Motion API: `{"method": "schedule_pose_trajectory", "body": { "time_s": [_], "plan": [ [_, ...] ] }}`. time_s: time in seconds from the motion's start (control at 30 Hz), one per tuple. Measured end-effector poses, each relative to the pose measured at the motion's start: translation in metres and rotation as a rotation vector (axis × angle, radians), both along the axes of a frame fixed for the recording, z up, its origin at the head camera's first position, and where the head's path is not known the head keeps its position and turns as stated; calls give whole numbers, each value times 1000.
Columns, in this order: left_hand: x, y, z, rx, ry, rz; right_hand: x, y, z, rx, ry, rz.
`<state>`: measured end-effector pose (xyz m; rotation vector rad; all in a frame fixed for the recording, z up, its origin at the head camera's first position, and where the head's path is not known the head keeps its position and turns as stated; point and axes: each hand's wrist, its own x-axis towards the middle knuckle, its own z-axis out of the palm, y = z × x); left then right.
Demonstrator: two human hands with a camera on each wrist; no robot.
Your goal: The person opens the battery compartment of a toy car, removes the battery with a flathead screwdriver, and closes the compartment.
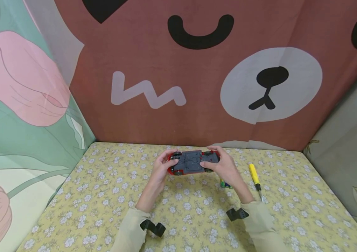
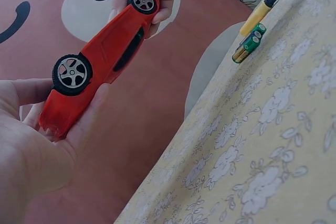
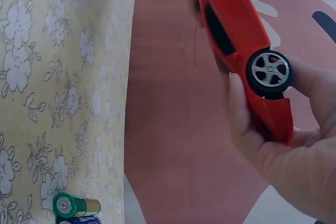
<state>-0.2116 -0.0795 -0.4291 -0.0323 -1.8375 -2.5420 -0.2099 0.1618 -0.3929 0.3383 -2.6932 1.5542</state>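
A red toy car is held up above the table with its dark grey underside turned toward the head camera. My left hand grips one end, thumb on the underside. At the other end my right hand holds it the same way, thumb pressed on the grey base. Both wrist views show the car's red side and its black wheels with silver hubs; the left wrist view has a wheel beside my left fingers, the right wrist view a wheel beside my right hand.
Green batteries lie on the flowered tablecloth, partly behind my right wrist in the head view. To their right lies a yellow-handled screwdriver. A bear-patterned cloth hangs along the table's back edge.
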Motion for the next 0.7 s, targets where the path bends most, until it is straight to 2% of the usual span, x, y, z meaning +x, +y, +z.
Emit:
{"method": "schedule_pose_trajectory", "body": {
  "time_s": [0.27, 0.53, 0.7],
  "plan": [
    [1, 1, 3, 24, 20, -6, -2, -1, -4, -21, 28, -33],
    [5, 1, 5, -61, 114, -17, -3, -5, -9, 138, 112, -79],
    [7, 3, 7, -98, 148, -8, -5, -7, -11, 193, 97, -97]
  ]
}}
